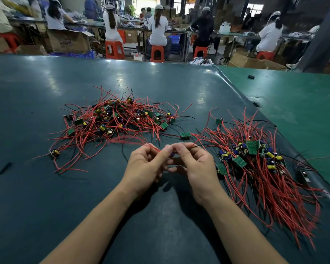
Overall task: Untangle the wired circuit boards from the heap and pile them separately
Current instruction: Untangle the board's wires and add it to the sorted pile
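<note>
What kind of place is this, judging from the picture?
Most likely an electronics assembly workshop: heaps of wired circuit boards lie on a green work table, and capped workers on red stools sit along benches behind.

You are sitting at a dark teal table (46, 88) that is catching pale ceiling glare. Beyond it, seated workers (157, 25) are facing away on red stools (114, 49) at long benches (133, 27). Cardboard boxes (69, 41) are crowding the floor, and daylight is coming through far windows (147, 1).
</note>
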A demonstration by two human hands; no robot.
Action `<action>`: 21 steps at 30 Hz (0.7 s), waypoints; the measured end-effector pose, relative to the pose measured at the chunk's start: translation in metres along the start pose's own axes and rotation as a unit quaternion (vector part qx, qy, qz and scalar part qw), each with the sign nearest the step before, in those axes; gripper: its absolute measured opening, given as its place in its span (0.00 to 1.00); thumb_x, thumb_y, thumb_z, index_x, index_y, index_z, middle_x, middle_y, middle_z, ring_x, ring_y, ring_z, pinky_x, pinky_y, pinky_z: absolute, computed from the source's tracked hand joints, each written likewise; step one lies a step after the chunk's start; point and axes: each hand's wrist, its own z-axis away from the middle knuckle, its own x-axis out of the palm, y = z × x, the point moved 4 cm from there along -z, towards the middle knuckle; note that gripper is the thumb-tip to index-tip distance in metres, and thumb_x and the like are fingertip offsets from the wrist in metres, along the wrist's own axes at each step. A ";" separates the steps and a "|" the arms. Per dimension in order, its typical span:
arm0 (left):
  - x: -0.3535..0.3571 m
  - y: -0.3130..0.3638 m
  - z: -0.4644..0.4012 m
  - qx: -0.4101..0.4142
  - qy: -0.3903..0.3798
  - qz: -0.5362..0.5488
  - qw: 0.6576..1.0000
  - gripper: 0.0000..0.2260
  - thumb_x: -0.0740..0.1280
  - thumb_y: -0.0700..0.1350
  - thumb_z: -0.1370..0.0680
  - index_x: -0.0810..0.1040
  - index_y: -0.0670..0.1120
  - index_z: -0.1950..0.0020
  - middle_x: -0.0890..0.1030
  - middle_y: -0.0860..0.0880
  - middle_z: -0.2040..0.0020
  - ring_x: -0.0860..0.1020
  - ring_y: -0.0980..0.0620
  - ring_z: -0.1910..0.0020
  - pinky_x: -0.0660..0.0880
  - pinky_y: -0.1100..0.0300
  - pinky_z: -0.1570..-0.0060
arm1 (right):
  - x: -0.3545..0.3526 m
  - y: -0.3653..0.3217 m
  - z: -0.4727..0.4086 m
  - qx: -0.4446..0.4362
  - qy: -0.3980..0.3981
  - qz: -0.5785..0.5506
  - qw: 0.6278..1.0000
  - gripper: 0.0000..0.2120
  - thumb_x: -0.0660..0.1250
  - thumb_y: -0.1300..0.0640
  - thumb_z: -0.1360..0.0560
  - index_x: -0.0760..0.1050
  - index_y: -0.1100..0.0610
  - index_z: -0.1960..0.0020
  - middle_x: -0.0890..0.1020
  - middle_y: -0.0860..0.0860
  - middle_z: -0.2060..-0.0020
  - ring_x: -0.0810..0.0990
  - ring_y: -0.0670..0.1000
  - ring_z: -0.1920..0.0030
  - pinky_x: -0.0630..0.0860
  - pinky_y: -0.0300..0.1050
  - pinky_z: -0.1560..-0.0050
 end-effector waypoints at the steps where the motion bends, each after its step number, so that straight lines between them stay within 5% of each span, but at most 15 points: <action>1: -0.002 0.000 -0.001 -0.008 0.011 0.015 1.000 0.15 0.71 0.54 0.29 0.73 0.43 0.60 0.77 0.49 0.74 0.69 0.55 0.80 0.64 0.65 0.81 | 0.000 0.000 -0.001 -0.001 0.002 -0.003 1.000 0.06 0.64 0.63 0.20 0.78 0.62 0.53 0.84 0.56 0.60 0.83 0.51 0.66 0.79 0.39 0.69; 8: -0.003 -0.003 -0.007 -0.027 -0.014 0.062 0.998 0.11 0.65 0.47 0.20 0.75 0.44 0.60 0.77 0.44 0.70 0.70 0.50 0.77 0.66 0.63 0.79 | 0.000 -0.003 -0.001 -0.002 0.027 -0.009 1.000 0.05 0.66 0.65 0.22 0.79 0.64 0.54 0.84 0.54 0.66 0.82 0.48 0.68 0.78 0.37 0.67; 16: -0.001 0.006 0.003 0.044 -0.045 -0.005 0.998 0.08 0.71 0.50 0.29 0.81 0.46 0.59 0.81 0.47 0.66 0.73 0.53 0.74 0.70 0.63 0.75 | -0.003 0.000 0.002 0.070 0.051 -0.039 0.995 0.06 0.70 0.62 0.25 0.79 0.62 0.60 0.82 0.53 0.70 0.80 0.47 0.72 0.76 0.36 0.72; 21: -0.002 0.006 0.003 0.005 -0.051 -0.002 0.999 0.10 0.72 0.53 0.30 0.81 0.47 0.63 0.79 0.45 0.67 0.72 0.50 0.71 0.68 0.60 0.71 | -0.004 -0.003 0.002 0.044 0.028 0.015 0.999 0.06 0.68 0.63 0.23 0.82 0.59 0.58 0.84 0.51 0.66 0.79 0.45 0.71 0.74 0.35 0.72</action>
